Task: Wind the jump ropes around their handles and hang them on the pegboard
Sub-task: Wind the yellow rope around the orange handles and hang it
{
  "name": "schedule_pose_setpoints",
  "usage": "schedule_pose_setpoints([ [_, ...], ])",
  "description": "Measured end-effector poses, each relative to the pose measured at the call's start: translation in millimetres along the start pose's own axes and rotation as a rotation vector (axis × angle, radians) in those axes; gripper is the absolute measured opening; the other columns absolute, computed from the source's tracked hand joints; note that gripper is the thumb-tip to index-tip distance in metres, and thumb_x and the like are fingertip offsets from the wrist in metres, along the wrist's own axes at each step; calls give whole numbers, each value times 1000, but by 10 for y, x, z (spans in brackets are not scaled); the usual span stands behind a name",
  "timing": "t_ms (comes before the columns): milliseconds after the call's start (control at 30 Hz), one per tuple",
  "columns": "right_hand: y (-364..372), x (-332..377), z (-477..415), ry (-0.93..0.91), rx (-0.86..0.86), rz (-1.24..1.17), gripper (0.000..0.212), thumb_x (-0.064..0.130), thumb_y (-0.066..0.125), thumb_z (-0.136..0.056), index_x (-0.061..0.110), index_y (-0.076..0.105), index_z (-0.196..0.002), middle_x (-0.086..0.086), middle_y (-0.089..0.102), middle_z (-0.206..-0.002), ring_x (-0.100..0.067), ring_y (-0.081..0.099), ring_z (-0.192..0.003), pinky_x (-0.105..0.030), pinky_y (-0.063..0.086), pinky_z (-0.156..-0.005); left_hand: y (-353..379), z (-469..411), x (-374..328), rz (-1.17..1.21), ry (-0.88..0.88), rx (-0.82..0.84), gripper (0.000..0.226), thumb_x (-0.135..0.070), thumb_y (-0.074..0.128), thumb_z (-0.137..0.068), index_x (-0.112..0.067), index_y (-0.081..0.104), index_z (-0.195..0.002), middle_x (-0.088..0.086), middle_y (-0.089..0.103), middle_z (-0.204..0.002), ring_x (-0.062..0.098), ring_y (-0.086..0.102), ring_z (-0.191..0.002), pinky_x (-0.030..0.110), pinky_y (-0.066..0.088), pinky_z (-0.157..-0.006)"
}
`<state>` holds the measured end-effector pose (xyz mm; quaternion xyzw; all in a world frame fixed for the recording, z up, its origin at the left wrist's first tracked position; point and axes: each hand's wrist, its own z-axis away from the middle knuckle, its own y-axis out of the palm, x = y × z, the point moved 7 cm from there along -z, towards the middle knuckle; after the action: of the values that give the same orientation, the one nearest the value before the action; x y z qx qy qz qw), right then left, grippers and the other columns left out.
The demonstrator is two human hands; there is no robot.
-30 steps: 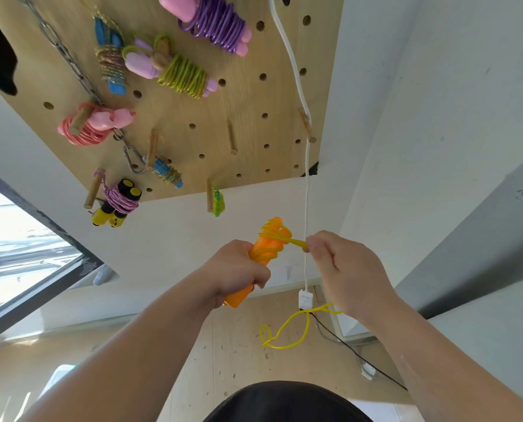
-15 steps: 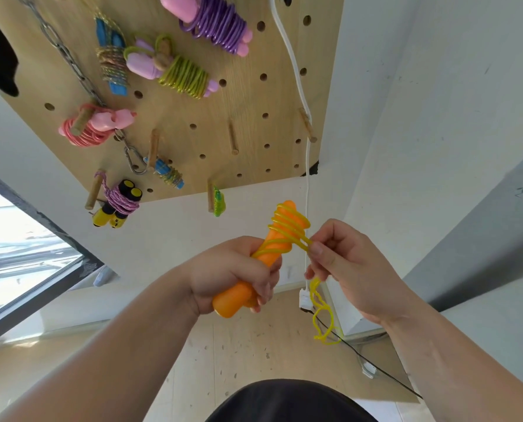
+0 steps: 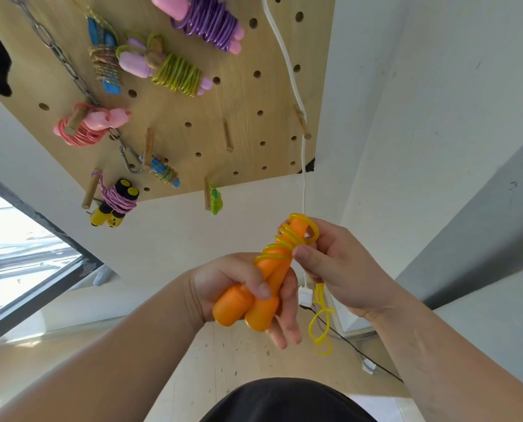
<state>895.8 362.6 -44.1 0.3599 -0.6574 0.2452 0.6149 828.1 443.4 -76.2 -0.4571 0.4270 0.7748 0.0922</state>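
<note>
Head view: we are gripping both orange handles (image 3: pixel 255 296) in our left hand (image 3: pixel 232 284), right hand (image 3: pixel 337 269) pinching the yellow rope (image 3: pixel 284 242) coiled round their tops, below the pegboard (image 3: pixel 254 132) lower edge. A short tail is dangling unwound; hanging is remaining. Other ropes are hanging there.

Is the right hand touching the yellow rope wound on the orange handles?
Touching. The head view shows the right hand pinching the yellow rope beside its coils on the orange handles.
</note>
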Motion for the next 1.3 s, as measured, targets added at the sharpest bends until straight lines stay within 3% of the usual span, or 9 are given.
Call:
schedule_pose_setpoints([
  [100, -74, -69, 1, 48, -110, 2, 46, 59, 76, -76, 17, 69, -94, 12, 44, -54, -8, 31, -47, -21, 26, -46, -176, 42, -57, -173, -33, -263, 41, -12, 60, -77, 5, 63, -115, 28, 68, -114, 43, 64, -108, 48, 53, -94],
  [233, -202, -119, 12, 100, -244, -31, 18, 45, 73, -80, 27, 70, -83, 6, 37, -52, -13, 25, -48, -30, 19, -49, -424, 208, -286, -581, 2, -812, 37, -34, 76, -73, -13, 73, -104, 15, 75, -102, 35, 72, -99, 57, 55, -95],
  [367, -226, -174, 10, 137, -334, -36, 25, 49, 67, -78, 25, 68, -84, 3, 34, -53, -11, 28, -47, -29, 22, -49, -333, 226, -302, -902, 32, -1120, 29, -48, 78, -82, -25, 66, -96, 1, 70, -85, 21, 71, -81, 48, 60, -76],
  [500, -199, -143, -1, 120, -321, 317, 53, 54, 49, -91, 32, 49, -139, 22, 67, -88, 6, 63, -78, -9, 45, -68, -290, 184, -238, -880, 34, -1159, 32, -37, 86, -75, -23, 63, -93, 2, 64, -76, 24, 64, -62, 30, 53, -49],
  [567, -187, -149, 5, 116, -291, 521, 62, 59, 37, -95, 42, 28, -153, 17, 62, -76, 4, 60, -70, -10, 41, -64, -316, 193, -254, -963, -17, -1193, 34, -34, 87, -70, -19, 60, -84, -3, 57, -69, 15, 55, -56, 27, 48, -49],
  [767, -295, -194, 10, 92, -227, 726, 53, 55, 36, -99, 45, 33, -151, 19, 45, -51, -2, 49, -54, -14, 37, -58, -396, 218, -294, -1256, -294, -1205, 34, -38, 79, -73, -22, 48, -74, -3, 52, -71, 14, 50, -62, 27, 39, -57],
  [900, -219, -179, 9, 24, -240, 755, 45, 48, 38, -100, 45, 43, -145, 23, 70, -88, 1, 60, -73, -16, 41, -68, -356, 165, -313, -1348, -294, -1238, 35, -38, 75, -72, -22, 45, -72, -4, 50, -68, 12, 47, -59, 27, 34, -54],
  [1033, -152, -91, -10, -65, -331, 708, 42, 47, 34, -101, 52, 36, -142, 11, 45, -51, -9, 42, -51, -21, 32, -53, -347, 136, -422, -1216, -163, -1325, 36, -35, 80, -64, -15, 50, -71, -2, 50, -64, 14, 48, -55, 27, 39, -52],
  [1300, -330, -113, 25, 102, -430, 344, 69, 41, 56, -97, 36, 21, -156, -4, 52, -68, -4, 55, -68, -6, 44, -73, -386, 145, -298, -621, -39, -1196, 41, -23, 84, -63, -3, 62, -92, 13, 60, -74, 25, 62, -63, 29, 44, -49],
])
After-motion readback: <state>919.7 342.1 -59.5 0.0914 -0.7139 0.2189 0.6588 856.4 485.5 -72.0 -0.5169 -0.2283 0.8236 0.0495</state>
